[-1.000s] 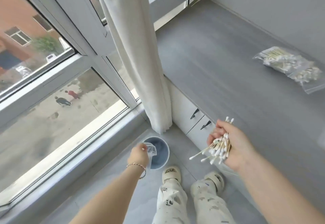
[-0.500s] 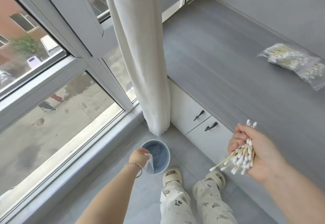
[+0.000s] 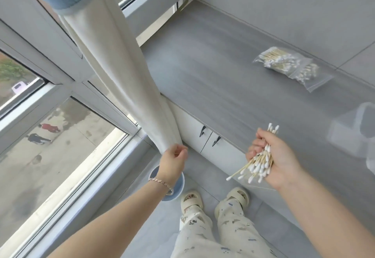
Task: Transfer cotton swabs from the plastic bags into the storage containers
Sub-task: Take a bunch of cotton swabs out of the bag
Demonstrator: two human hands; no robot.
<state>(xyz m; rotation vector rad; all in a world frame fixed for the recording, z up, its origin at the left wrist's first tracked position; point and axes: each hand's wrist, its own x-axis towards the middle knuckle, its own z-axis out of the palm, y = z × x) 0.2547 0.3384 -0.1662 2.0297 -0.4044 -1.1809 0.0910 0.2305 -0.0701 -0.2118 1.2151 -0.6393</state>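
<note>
Head view, lower right: cotton swabs (image 3: pixel 256 165), loose bundle, clenched in right hand (image 3: pixel 278 160), fingers wrapped round the sticks. White tips fanned out toward lower left, a few more poking up past the knuckles. Too dense to count.

Upper right of frame: plastic bag (image 3: pixel 288 66) w/ more swabs, flat on grey counter (image 3: pixel 213 71), well apart from that hand. Right edge: storage containers (image 3: pixel 353 134), clear plastic, blurred and cut off by the frame; number, lids and contents unreadable.

Left hand (image 3: pixel 174 156) at lower centre, fingers loosely curled, nothing visible in them. Knuckles right at hem of white curtain (image 3: pixel 121 65); touching or just in front, can't tell. Bracelet (image 3: pixel 162 184) on the wrist. Blue bin (image 3: pixel 180 186) on floor beneath, mostly hidden by wrist, only parts of rim showing, inside not visible.

Curtain top w/ blue band, cut off at upper left. Under counter: cabinet doors (image 3: pixel 188 124), two dark handles. Bottom: patterned trousers (image 3: pixel 203 235), cream slippers (image 3: pixel 191 199). Left: window (image 3: pixel 60 146), street outside, small figures, indistinct.
</note>
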